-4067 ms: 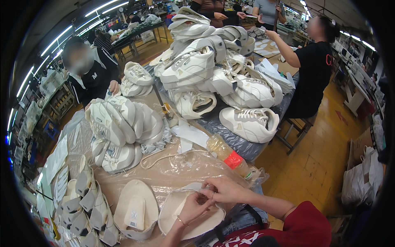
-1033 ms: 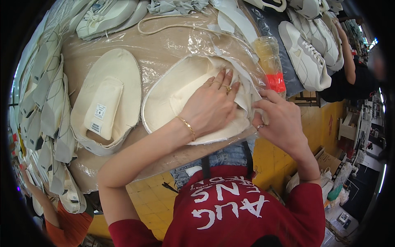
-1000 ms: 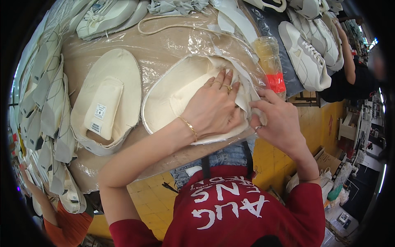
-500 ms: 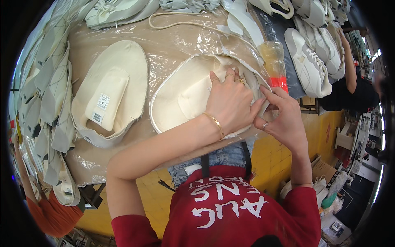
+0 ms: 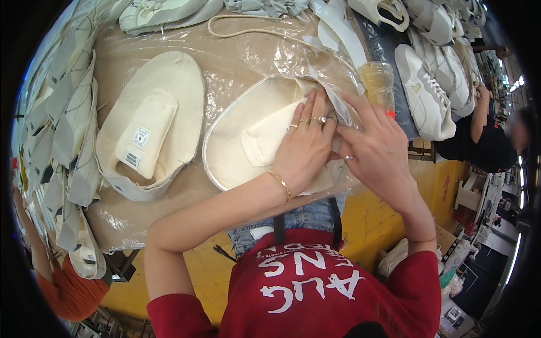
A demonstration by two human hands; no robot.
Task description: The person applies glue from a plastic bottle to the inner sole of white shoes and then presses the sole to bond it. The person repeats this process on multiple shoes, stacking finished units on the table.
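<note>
A cream shoe upper (image 5: 226, 128) lies on the table in front of me, its inside facing up. My left hand (image 5: 309, 134) rests in it with the fingers stretched flat on the lining, beside the tongue. At the right end of the same upper, my right hand (image 5: 376, 147) has its thumb and fingers closed on the edge; the fingertips are partly hidden. To the left lies a second cream upper (image 5: 183, 79), whose tongue (image 5: 147, 127) bears a small white label.
Bundled grey-white uppers (image 5: 79, 129) hang along the table's left side. Finished-looking white sneakers (image 5: 422, 93) stand at the right, beside a roll of clear tape (image 5: 377, 81). A cord (image 5: 253, 32) and fabric scraps (image 5: 341, 31) lie at the back. Plastic film covers the table (image 5: 118, 225).
My left hand has slid slightly left and down, its fingers now straighter and closer together. My right hand has turned palm-down, fingers reaching further over the upper's edge.
</note>
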